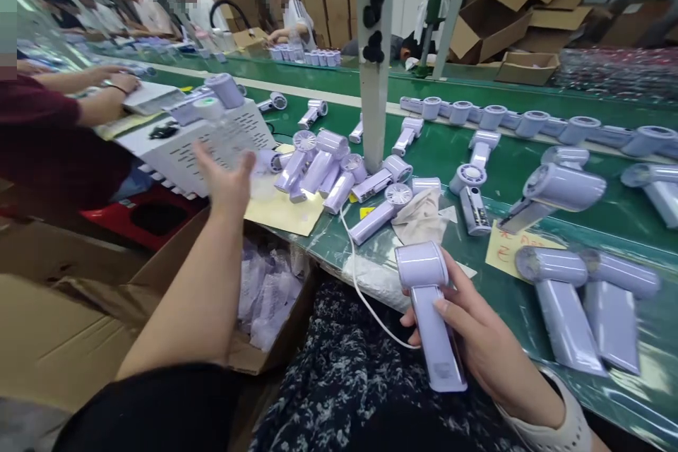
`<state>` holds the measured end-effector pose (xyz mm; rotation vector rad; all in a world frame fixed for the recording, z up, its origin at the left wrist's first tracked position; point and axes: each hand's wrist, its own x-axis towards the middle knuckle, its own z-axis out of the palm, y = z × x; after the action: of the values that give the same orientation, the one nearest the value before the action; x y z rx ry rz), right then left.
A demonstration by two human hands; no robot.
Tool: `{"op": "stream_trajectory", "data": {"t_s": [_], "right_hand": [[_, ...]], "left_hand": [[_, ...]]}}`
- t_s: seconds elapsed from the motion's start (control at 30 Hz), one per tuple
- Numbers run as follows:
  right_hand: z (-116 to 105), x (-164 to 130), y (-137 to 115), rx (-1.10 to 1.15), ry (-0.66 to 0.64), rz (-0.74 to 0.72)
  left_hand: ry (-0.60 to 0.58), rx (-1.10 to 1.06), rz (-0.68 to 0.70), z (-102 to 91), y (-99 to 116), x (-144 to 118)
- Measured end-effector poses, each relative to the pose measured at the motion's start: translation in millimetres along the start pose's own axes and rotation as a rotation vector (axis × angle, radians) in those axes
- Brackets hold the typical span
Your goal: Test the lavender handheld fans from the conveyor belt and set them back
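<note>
Gripping a lilac fan [430,311], right hand [477,339]; left hand [225,180] spread above bag-filled carton [174,261].

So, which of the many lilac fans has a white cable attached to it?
The fan in the right hand, near the table's front edge: a white cable runs to it. The others lie loose on the green table.

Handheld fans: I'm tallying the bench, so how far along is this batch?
Looks done: two fans laid side by side at right. In hand: right hand grips one lavender fan; left hand reaches, open, toward the white box. Left: the loose pile on the green belt.
</note>
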<state>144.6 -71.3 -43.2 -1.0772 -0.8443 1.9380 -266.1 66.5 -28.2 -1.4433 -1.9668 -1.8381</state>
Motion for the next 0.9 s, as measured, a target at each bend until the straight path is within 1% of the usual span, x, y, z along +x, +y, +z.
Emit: {"op": "stream_trajectory", "data": {"t_s": [0.03,0.07,0.1,0.13,0.17,0.2,0.23,0.27,0.3,0.33,0.37,0.4,0.47,0.5,0.53,0.57,0.63,0.67,0.7,0.73,0.77,0.8,0.87,0.9], "right_hand": [[0,1,0,-0.003,0.006,-0.035],[2,1,1,-0.012,0.006,-0.072],[5,2,1,-0.030,0.002,-0.112],[9,3,1,-0.069,-0.003,-0.157],[14,3,0,-0.146,-0.009,-0.210],[18,4,-2,-0.272,-0.011,-0.267],[22,6,-6,-0.443,-0.008,-0.321],[23,8,-11,-0.641,-0.004,-0.364],[22,12,-18,-0.838,0.011,-0.398],[18,19,-26,-1.011,0.055,-0.432],[11,27,-34,-1.143,0.149,-0.482],[3,38,-41,-1.227,0.273,-0.543],[-16,63,-51,-1.293,0.554,-0.688],[-23,74,-54,-1.297,0.606,-0.727],[-28,82,-55,-1.293,0.628,-0.756],[-30,87,-56,-1.285,0.615,-0.773],[-26,81,-56,-1.246,0.598,-0.849],[-21,72,-57,-1.213,0.589,-0.904],[-16,60,-58,-1.177,0.548,-0.948],[-10,48,-58,-1.144,0.469,-0.970],[-4,36,-58,-1.110,0.364,-0.964],[1,26,-57,-1.066,0.251,-0.924],[9,15,-50,-0.909,0.074,-0.786],[13,14,-44,-0.800,0.020,-0.714]], "left_hand": [[0.071,-0.033,0.027,-2.2,15,-16],[0.113,-0.077,0.053,-3.6,32,-37],[0.063,-0.147,0.053,-3.8,51,-62],[-0.046,-0.217,0.047,-2.6,71,-91],[-0.204,-0.255,0.023,0.0,91,-120],[-0.449,-0.304,-0.038,3.6,109,-149],[-0.808,-0.450,-0.226,7.9,124,-175],[-1.090,-0.599,-0.469,11.9,136,-197],[-1.129,-0.700,-0.664,15.0,144,-213],[-1.172,-0.776,-0.828,16.5,149,-223],[-1.146,-0.817,-0.942,16.1,152,-228],[-1.101,-0.827,-1.000,13.8,153,-230],[-1.065,-0.807,-1.013,5.1,154,-226],[-1.065,-0.797,-1.003,-0.2,154,-223],[-1.071,-0.796,-0.995,-5.5,155,-221],[-1.078,-0.801,-0.995,-10.4,157,-219],[-1.088,-0.815,-1.020,-18.4,160,-217],[-1.095,-0.821,-1.038,-21.2,162,-217],[-1.107,-0.825,-1.050,-23.5,163,-217],[-1.124,-0.826,-1.056,-25.1,164,-216],[-1.147,-0.825,-1.054,-26.4,165,-215],[-1.177,-0.825,-1.045,-27.5,166,-214],[-1.256,-0.849,-1.018,-29.4,167,-213],[-1.290,-0.869,-1.001,-30.5,167,-212]]}}
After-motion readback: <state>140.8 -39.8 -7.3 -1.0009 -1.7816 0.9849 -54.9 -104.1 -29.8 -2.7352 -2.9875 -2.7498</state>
